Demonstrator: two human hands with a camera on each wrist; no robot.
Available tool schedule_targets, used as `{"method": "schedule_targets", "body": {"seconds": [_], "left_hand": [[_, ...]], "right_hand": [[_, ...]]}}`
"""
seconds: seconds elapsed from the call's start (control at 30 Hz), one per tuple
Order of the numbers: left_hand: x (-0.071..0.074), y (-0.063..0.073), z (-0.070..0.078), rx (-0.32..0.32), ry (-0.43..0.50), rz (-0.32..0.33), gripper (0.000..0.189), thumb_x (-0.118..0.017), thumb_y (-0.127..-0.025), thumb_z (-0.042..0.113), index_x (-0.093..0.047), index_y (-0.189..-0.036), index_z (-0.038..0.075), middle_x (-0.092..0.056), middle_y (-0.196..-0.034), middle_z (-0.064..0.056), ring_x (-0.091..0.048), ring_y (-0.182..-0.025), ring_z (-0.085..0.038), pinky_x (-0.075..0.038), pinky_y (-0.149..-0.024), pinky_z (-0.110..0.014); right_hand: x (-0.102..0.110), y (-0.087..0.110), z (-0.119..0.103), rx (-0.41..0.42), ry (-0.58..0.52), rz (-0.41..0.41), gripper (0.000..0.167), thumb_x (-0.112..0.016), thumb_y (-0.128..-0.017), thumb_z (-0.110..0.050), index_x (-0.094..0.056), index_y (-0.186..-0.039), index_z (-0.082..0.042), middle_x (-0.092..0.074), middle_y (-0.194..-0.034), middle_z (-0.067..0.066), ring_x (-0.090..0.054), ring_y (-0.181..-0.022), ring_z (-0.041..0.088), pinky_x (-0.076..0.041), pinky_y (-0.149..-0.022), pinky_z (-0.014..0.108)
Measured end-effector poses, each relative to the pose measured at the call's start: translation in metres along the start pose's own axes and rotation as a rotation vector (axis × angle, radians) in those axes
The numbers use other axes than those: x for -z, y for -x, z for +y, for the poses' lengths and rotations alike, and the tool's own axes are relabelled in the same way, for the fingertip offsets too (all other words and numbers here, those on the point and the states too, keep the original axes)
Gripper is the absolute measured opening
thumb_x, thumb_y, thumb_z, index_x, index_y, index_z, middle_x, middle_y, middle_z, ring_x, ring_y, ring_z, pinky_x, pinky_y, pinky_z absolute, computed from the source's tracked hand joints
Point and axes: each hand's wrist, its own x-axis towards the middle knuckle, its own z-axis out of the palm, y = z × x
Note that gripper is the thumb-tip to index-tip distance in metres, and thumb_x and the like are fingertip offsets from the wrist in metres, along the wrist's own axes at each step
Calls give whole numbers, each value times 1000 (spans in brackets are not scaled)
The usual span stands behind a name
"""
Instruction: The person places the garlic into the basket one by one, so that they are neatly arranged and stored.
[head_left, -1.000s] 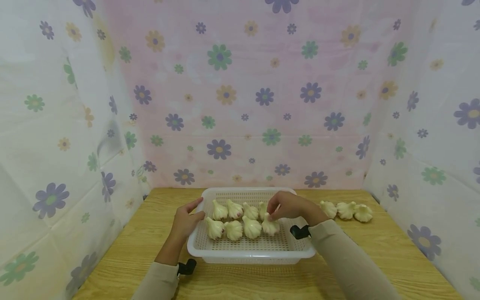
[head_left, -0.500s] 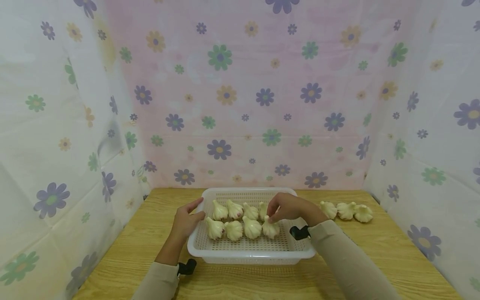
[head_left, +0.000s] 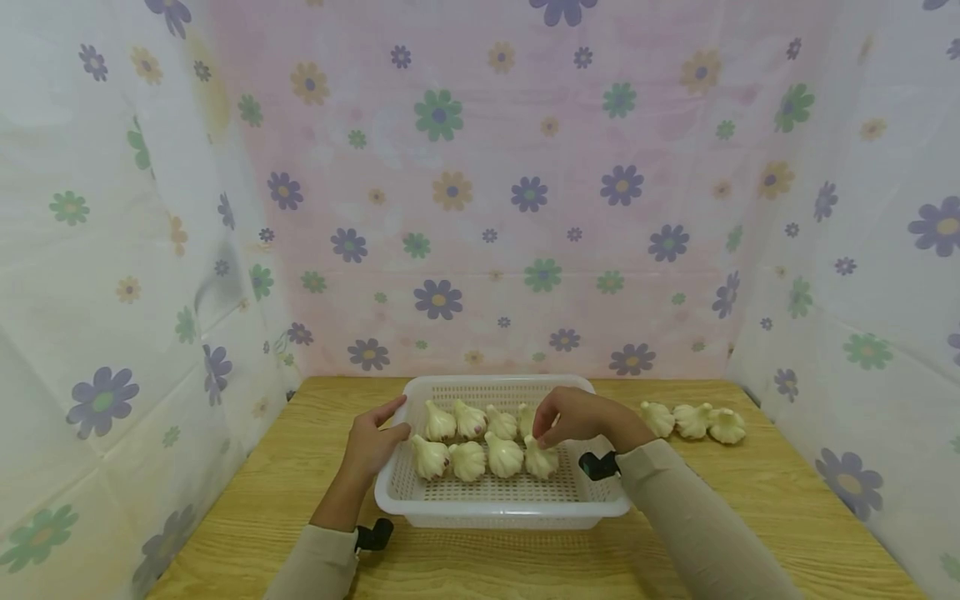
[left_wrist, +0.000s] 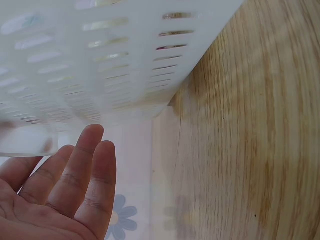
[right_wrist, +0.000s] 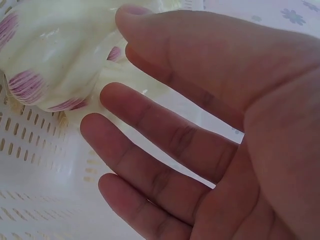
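Observation:
Inside the white plastic basket (head_left: 502, 509), several garlic bulbs (head_left: 505, 455) stand in two rows. My right hand (head_left: 581, 414) is over the basket's right part, with thumb and index finger pinching the neck of the front row's rightmost garlic bulb (head_left: 542, 461). In the right wrist view this bulb (right_wrist: 50, 55) shows purple streaks, and the other fingers (right_wrist: 130, 155) extend loosely below. My left hand (head_left: 371, 442) rests thumb and index finger on the basket's left rim. Its other fingers (left_wrist: 97, 185) are fairly straight beside the basket's slotted wall (left_wrist: 115, 65).
Three more garlic bulbs (head_left: 692, 421) lie in a row on the wooden table (head_left: 757, 500), right of the basket. Flower-printed cloth (head_left: 495, 167) encloses the table at the back and both sides.
The bulb at my right fingertips has sunk slightly toward the front of the basket, and my right hand has come down a little with it. My left hand and the basket have stayed put.

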Motion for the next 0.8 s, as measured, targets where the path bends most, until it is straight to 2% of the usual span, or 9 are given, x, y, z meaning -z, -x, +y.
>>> {"method": "schedule_targets", "body": {"seconds": [0.2,0.43,0.63,0.8], "left_hand": [[0,0,0,5,-10,5,62,-68,-86,10,-61,-147,19,-50,-157,-17,-73,-107,-29,-65,-76,-41],[-1,-1,-1,4,-20,5,62,-67,-86,10,-60,-147,19,-50,-156,-17,-73,-108,-30,-65,-76,-41],[-1,-2,0,15,-41,16,62,-68,-85,12,-61,-147,20,-51,-156,-16,-72,-110,-29,-64,-79,-40],[-1,-1,0,14,-31,16,62,-68,-86,11,-61,-147,19,-51,-156,-16,-72,-111,-28,-64,-81,-41]], "right_hand": [[4,0,3,17,-6,17,9,-79,-91,-20,-80,-99,-17,-75,-99,-4,-69,-93,17,-59,-78,37],[19,10,9,3,-47,81,27,-77,-93,-23,-77,-116,-9,-74,-117,5,-71,-102,22,-61,-87,41],[32,24,16,0,-92,168,22,-73,-96,-22,-76,-115,-11,-72,-122,14,-72,-103,26,-61,-88,44],[41,37,24,-31,-103,251,21,-73,-97,-27,-76,-114,-16,-72,-122,11,-72,-107,27,-60,-90,46]]}}
